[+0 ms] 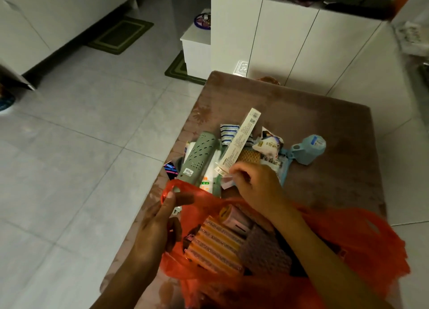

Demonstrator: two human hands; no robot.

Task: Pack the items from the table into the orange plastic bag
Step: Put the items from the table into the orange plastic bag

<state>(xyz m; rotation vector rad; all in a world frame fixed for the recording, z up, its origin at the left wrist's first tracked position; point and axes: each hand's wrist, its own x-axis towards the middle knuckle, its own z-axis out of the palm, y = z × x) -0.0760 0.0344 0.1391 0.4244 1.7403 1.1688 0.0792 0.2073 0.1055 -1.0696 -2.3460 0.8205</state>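
Note:
The orange plastic bag (362,241) lies open at the near edge of the brown table (301,104). My left hand (155,229) pinches its left handle and holds the mouth up. Inside I see a striped orange-and-purple pack (216,246), a lilac cylinder (236,220) and a purple textured cloth (264,250). My right hand (257,185) reaches over the bag and grips the near end of a long white box (241,141), which rests on the pile beyond. Also in the pile are a green perforated case (197,155), a blue-striped pouch (226,132), a printed snack packet (269,150) and a blue cup (308,149).
White cabinets (290,37) stand behind the table, with a low white stand (195,51) to their left. The tiled floor (81,157) runs along the table's left side, with green mats (120,34) on it. A small dark card (170,169) lies at the table's left edge.

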